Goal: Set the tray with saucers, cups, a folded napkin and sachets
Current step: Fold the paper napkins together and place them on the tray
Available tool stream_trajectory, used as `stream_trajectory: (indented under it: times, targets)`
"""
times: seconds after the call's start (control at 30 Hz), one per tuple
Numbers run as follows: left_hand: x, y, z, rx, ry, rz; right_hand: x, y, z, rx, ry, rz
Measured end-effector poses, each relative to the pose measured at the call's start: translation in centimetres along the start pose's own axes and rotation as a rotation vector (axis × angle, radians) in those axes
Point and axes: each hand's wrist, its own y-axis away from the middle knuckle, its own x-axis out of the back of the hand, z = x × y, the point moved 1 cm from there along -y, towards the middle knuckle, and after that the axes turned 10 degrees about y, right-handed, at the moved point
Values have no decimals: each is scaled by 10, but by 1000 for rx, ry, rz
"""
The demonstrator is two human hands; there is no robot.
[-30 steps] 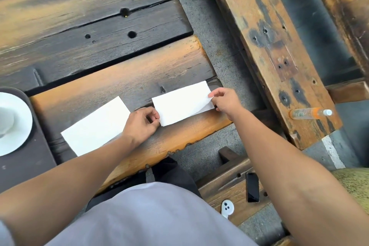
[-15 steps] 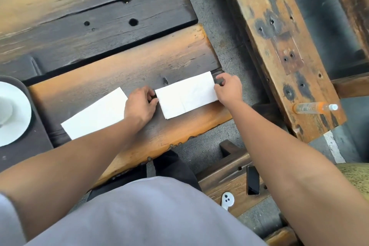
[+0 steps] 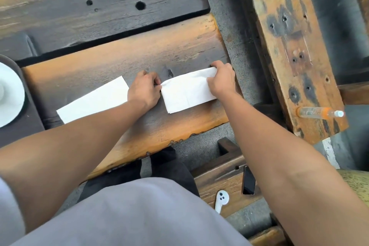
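A white napkin (image 3: pixel 186 91) lies on the wooden table (image 3: pixel 111 62) near its right end. My left hand (image 3: pixel 144 89) pinches the napkin's left edge. My right hand (image 3: pixel 220 80) grips its far right corner and lifts that far edge up off the wood. A second white napkin (image 3: pixel 93 102) lies flat to the left, partly under my left forearm. At the far left edge a white saucer (image 3: pixel 10 94) sits on a dark tray (image 3: pixel 22 132); a cup on it is barely in view.
A wooden bench (image 3: pixel 287 46) runs along the right with a plastic bottle (image 3: pixel 319 113) lying on it. A lower bench below the table holds a black phone (image 3: pixel 248 180) and a white earbud case (image 3: pixel 221 200). Grey floor shows between the table and the bench.
Both hands have closed on the right napkin. My right hand has moved left over its corner, and the far edge now curls up. The view has shifted down a little.
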Motion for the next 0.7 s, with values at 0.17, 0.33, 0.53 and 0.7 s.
stream_trajectory:
  times: [0.17,0.33,0.53,0.7]
  targets:
    - [7,2,-6,-47,114,-17,5,10,3,-33,-114,3]
    - [6,4,-8,148,468,-65,18,20,4,-36,-248,-47]
    - [2,1,-4,120,311,-103,41,34,-2,45,-485,-252]
    - [7,9,-3,109,279,-103,58,38,-7,23,-566,-315]
